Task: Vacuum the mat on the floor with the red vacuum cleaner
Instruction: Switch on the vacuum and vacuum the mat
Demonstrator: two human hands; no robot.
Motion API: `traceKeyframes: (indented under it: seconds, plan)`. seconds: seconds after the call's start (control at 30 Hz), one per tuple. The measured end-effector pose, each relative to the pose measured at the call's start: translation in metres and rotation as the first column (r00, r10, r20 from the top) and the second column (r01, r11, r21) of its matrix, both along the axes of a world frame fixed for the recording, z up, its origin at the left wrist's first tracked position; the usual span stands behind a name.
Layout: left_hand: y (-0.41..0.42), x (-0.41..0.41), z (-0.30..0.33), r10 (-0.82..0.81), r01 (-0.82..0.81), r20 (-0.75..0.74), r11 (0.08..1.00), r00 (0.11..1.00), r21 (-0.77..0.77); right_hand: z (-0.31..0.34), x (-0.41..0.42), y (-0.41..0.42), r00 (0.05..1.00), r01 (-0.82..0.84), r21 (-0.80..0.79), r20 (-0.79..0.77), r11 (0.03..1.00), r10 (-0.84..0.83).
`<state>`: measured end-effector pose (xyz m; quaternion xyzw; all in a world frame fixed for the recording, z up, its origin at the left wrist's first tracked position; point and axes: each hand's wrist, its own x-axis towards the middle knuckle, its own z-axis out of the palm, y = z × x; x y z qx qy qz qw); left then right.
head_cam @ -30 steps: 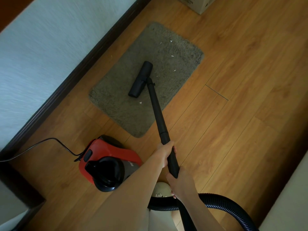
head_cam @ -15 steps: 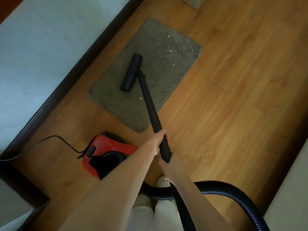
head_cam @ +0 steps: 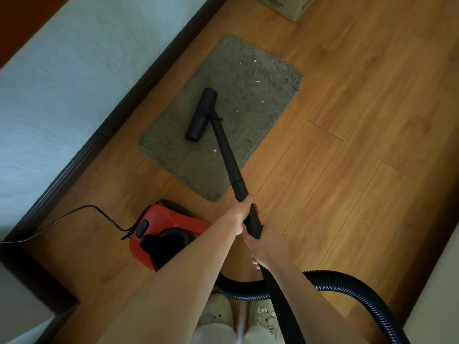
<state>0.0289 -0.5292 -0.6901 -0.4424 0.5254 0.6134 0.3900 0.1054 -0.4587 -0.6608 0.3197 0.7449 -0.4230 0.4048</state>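
Vacuuming a grey mat (head_cam: 238, 105) on the wood floor (head_cam: 360, 170), both hands on the black wand (head_cam: 227, 155).
Left hand (head_cam: 242, 212) wraps the wand above the right hand (head_cam: 263, 247), which curls round its lower end. Brush head (head_cam: 201, 114) rests mid-mat, white scraps (head_cam: 258, 81) beyond it. Red vacuum cleaner (head_cam: 159, 232) sits just off the mat's near corner, ribbed hose (head_cam: 347, 281) looping behind.

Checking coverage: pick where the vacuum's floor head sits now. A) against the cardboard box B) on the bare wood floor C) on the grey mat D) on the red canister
C: the black floor head lies on the grey mat, white scraps around it.
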Motion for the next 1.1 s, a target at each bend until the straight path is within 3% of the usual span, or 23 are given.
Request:
traceKeyframes:
  seconds: [0.67,1.1]
  plan:
    - [-0.013,-0.001,0.002,0.053,-0.051,0.01,0.992,0.999,-0.112,-0.009,-0.007,-0.014,0.998,-0.017,-0.019,0.052,1.0,0.018]
    - [0.023,0.006,0.012,0.003,-0.003,-0.002,0.999,1.0,-0.042,0.011,0.005,0.021,0.996,-0.084,0.042,0.003,0.996,0.084]
